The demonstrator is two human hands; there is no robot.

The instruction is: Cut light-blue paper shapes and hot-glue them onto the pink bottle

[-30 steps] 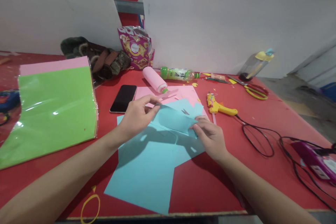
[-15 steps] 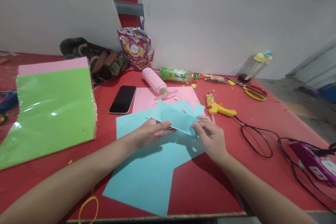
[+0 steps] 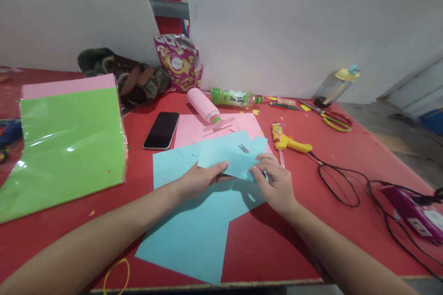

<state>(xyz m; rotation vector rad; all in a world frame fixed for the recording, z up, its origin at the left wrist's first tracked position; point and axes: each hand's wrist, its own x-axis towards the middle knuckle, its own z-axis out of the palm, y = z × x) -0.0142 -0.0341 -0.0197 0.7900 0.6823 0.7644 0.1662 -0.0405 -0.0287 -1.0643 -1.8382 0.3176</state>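
Note:
A small piece of light blue paper (image 3: 221,154) is held up between both hands. My left hand (image 3: 200,179) is closed on its left end, thumb on top and fingers beneath. At the other end, my right hand (image 3: 275,179) pinches the edge; something small and dark shows by its fingertips, too small to name. Below the hands, a larger light blue sheet (image 3: 190,235) lies on the red table (image 3: 263,253). Behind it is a pink sheet (image 3: 187,129), with a pink-wrapped bottle (image 3: 203,105) lying partly over it.
A phone (image 3: 162,130) and bagged green paper (image 3: 72,143) lie left. A yellow glue gun (image 3: 292,144) rests right, its cord running to a purple power strip (image 3: 413,214). Scissors (image 3: 332,120), a green-labelled bottle (image 3: 235,98) and a snack bag (image 3: 178,62) are farther back.
The small blue paper has tilted, so more of its top face shows and its left end extends over my left hand. Both hands stay in nearly the same place.

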